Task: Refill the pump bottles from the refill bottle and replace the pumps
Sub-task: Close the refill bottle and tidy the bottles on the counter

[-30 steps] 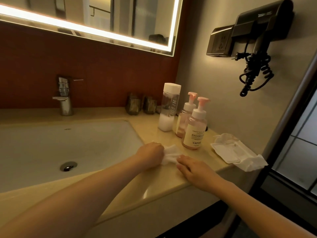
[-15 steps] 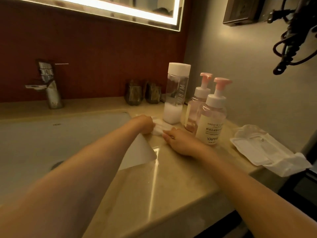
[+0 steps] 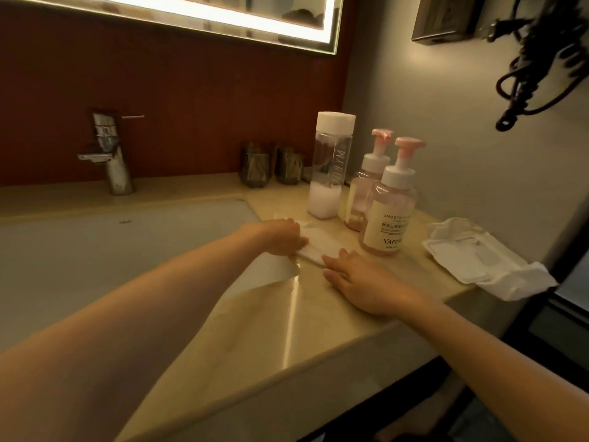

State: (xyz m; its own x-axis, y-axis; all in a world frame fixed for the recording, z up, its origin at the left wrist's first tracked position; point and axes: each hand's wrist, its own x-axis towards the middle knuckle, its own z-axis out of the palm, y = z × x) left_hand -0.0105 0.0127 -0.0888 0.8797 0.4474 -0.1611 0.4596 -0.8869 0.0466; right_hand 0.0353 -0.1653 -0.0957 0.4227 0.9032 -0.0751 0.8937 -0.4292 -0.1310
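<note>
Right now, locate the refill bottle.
Head view: the refill bottle stands on the counter, right of the sink, directly left of the rear pump bottle.

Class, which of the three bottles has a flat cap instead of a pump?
The tall clear bottle, leftmost, with a flat white cap; the front pump bottle and rear pump bottle carry pink pumps.

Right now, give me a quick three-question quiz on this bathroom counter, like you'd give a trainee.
1. True or false: the near pump bottle and the far pump bottle both have their pumps on.
2. The left hand rests on: A) a white wipe, B) the tap, C) a loose cap.
3. Fill in: the white cap of the refill bottle is ____ (on or off).
Key: 1 true; 2 A; 3 on.
</note>
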